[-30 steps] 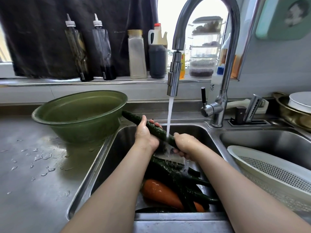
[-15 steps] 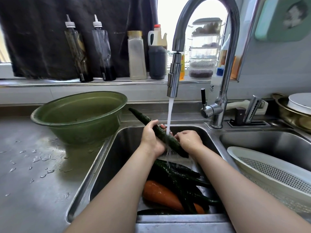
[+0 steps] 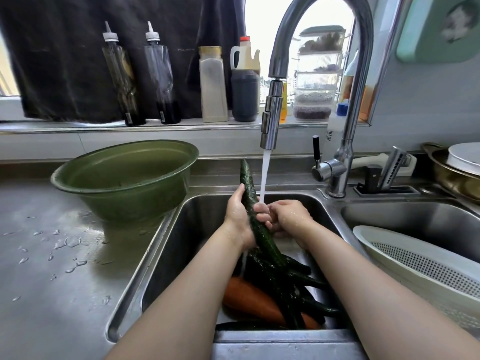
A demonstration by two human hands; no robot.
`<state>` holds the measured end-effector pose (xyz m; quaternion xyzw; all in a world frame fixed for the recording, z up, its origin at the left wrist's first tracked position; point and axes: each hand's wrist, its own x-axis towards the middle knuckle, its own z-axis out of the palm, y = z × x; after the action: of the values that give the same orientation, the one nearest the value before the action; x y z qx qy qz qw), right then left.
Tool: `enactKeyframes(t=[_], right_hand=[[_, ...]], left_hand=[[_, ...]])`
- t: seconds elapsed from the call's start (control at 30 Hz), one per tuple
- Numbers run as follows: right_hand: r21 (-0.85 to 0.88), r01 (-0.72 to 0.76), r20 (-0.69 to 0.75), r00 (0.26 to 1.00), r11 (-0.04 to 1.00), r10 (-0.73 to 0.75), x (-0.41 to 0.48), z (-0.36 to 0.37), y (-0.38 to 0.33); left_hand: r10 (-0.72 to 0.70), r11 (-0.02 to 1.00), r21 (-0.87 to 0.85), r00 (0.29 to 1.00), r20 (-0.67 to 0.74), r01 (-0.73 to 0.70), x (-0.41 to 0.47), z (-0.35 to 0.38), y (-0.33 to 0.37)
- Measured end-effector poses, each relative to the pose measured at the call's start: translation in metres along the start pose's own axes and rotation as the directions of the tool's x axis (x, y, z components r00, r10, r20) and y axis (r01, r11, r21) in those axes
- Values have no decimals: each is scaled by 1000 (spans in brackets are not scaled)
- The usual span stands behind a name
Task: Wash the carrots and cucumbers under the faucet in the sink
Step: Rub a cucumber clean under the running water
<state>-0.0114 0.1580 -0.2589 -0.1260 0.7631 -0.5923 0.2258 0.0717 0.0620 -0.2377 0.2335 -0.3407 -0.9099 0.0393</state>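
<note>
A long dark green cucumber (image 3: pixel 248 185) stands nearly upright over the left sink basin (image 3: pixel 197 219), its tip pointing up beside the water stream. My left hand (image 3: pixel 237 216) grips its middle from the left. My right hand (image 3: pixel 288 216) closes on it from the right, and the stream from the faucet (image 3: pixel 271 123) lands on my fingers. Below, several more cucumbers (image 3: pixel 291 279) lie in the basin across an orange carrot (image 3: pixel 249 300).
A green plastic bowl (image 3: pixel 124 178) stands on the wet steel counter at the left of the sink. A white colander (image 3: pixel 420 266) leans in the right basin. Bottles line the window ledge behind. A knife sharpener and a metal pot stand at the right.
The cucumber has swung from a slant pointing left to nearly upright. Both hands have moved closer together under the stream.
</note>
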Motion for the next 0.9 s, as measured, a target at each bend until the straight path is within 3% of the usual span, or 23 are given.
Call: enactKeyframes(t=[0.13, 0.27, 0.43, 0.57, 0.77, 0.9], right_hand=[[248, -40, 70, 997, 968, 23, 3, -2, -6], [321, 7, 138, 989, 947, -54, 7, -12, -8], [430, 55, 209, 965, 901, -159, 15, -18, -5], [600, -56, 309, 936, 798, -166, 12, -14, -9], [531, -100, 390, 911, 841, -138, 2, -13, -16], [247, 28, 367, 923, 969, -120, 1, -9, -8]], left_hand=[[102, 991, 96, 994, -32, -99, 0, 6, -3], [203, 968, 148, 979, -5, -200, -2, 11, -1], [186, 978, 107, 981, -56, -179, 4, -1, 6], [175, 973, 153, 985, -3, -173, 12, -3, 5], [271, 914, 261, 946, 176, -310, 14, 1, 3], [402, 797, 451, 910, 103, -403, 12, 0, 8]])
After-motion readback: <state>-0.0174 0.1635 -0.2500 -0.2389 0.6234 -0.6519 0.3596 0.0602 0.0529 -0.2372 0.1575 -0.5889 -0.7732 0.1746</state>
